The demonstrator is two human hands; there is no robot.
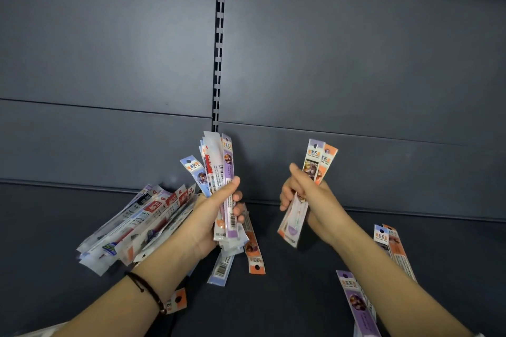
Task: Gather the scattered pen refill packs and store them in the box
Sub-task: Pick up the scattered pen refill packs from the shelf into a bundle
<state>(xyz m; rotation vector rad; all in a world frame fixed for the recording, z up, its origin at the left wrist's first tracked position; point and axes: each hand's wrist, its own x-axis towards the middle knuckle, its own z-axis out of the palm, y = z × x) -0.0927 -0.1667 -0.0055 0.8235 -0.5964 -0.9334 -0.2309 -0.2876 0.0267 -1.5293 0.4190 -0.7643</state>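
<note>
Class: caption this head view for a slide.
Left hand and right hand each grip refill packs above a dark shelf strewn with more.

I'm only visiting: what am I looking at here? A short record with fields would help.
Place: dark shelf
Left hand: grips a bundle of refill packs
Right hand: grips a few packs
Loose on the shelf: pile at left, orange pack in the middle, purple pack and others at right
Box: not in view
</note>
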